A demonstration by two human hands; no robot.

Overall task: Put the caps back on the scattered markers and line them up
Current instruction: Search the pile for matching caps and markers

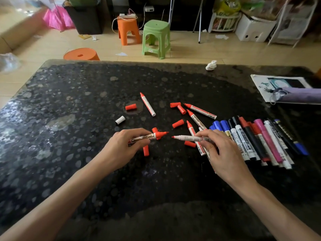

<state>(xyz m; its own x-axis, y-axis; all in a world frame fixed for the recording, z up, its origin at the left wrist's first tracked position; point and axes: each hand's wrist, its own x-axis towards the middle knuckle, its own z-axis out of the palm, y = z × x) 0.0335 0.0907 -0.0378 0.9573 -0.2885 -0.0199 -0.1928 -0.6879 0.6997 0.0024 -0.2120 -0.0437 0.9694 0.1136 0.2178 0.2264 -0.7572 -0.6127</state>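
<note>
My left hand (pixel 121 146) grips an uncapped red whiteboard marker (pixel 151 136), its tip pointing right. My right hand (pixel 220 152) pinches another uncapped red marker (pixel 187 137), its tip pointing left toward the first. The two tips are a little apart. Several uncapped red markers lie loose on the dark table (pixel 69 153), among them one marker (pixel 147 104) further back and one marker (pixel 199 111) to the right. Red caps are scattered around: a cap (pixel 131 106), a cap (pixel 178 123), a cap (pixel 145 150). A white cap (pixel 120 120) lies left. A row of capped markers (pixel 257 140) lies at right.
A crumpled white tissue (pixel 211 65) sits near the table's far edge. A printed sheet (pixel 271 84) with a purple cloth bundle (pixel 298 97) lies at the far right. Beyond the table stand a green stool (pixel 156 38) and orange stools (pixel 128 30) on the floor.
</note>
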